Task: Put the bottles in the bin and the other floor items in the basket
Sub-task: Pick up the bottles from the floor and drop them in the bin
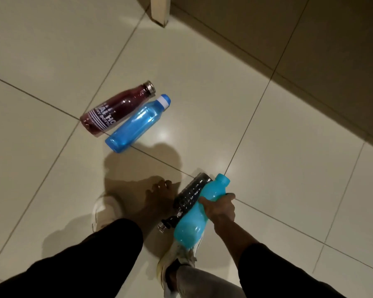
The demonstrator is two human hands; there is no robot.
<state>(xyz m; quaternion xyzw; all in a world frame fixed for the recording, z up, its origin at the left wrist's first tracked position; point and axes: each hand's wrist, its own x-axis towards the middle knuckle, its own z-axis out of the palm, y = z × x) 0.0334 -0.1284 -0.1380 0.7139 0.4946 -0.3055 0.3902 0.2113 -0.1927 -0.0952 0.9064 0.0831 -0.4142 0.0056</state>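
My right hand (220, 208) grips a turquoise bottle (194, 224) around its middle, neck pointing away from me. A dark, ribbed bottle (190, 195) lies tight against the turquoise one on its left, cap towards me. My left hand (159, 195) is in shadow right beside the dark bottle with fingers spread; whether it holds the bottle is unclear. Farther out on the floor lie a maroon bottle (116, 109) with a metal cap and white lettering, and a clear blue bottle (136, 123) with a blue and white cap, side by side and touching.
The floor is pale glossy tile (267, 164). A light wooden furniture leg (159, 11) stands at the top centre. A darker brown surface (310, 50) fills the upper right. My two light shoes (106, 209) (177, 261) are below the hands. No bin or basket is in view.
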